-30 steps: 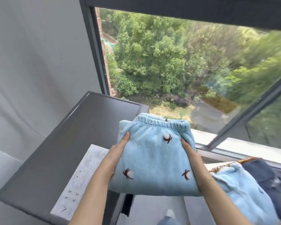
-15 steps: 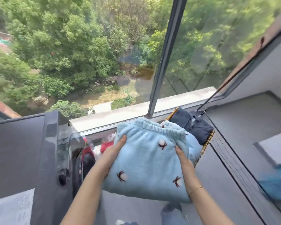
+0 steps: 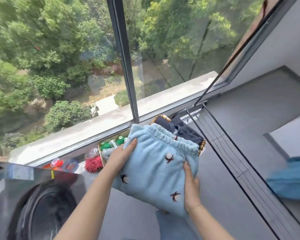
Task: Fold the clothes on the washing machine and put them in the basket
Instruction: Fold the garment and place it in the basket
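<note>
A folded light-blue fleece garment [image 3: 156,163] with small dark embroidered motifs and an elastic waistband is held up in the air by both hands. My left hand [image 3: 123,153] grips its left edge, fingers lying on top. My right hand [image 3: 190,186] grips its right edge. Its far end hangs over the woven basket [image 3: 202,146] on the floor by the window, where dark navy clothes [image 3: 182,129] lie. The garment hides most of the basket. The washing machine [image 3: 42,196], with its round door, is at the lower left.
Green bottles [image 3: 111,144], a red spiky brush [image 3: 93,163] and small colourful items lie along the window sill left of the basket. A sliding-door track [image 3: 232,153] runs diagonally on the right. A blue cloth [image 3: 291,179] lies at the right edge.
The view has swung right, away from the washing machine top. Both hands carried the folded blue garment right and down until its far end came over the basket; the grip is unchanged.
</note>
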`<control>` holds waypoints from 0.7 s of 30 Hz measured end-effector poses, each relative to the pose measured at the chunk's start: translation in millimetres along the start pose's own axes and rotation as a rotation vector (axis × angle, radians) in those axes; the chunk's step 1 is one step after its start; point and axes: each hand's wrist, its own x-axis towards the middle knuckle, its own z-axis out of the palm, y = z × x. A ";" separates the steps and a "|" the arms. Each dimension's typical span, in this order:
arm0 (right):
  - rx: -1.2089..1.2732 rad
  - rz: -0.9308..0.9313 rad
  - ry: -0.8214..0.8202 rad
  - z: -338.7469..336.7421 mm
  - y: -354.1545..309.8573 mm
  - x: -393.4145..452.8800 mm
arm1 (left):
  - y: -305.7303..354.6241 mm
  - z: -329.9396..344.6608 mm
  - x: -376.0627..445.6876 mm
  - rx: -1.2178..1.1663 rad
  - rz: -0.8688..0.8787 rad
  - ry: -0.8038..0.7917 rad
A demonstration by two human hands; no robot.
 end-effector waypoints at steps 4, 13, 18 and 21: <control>0.041 0.110 0.041 -1.2 11.4 53.5 | 5.0 42.3 55.3 0.284 -0.013 0.023; -0.001 0.229 0.160 5.7 61.6 102.1 | -31.4 71.9 122.1 0.506 -0.125 -0.019; -0.009 0.227 0.235 12.5 76.5 79.9 | -45.8 64.1 108.8 0.616 -0.105 0.091; -0.050 0.253 0.238 16.1 76.5 81.5 | -49.5 68.7 108.6 0.632 -0.126 0.144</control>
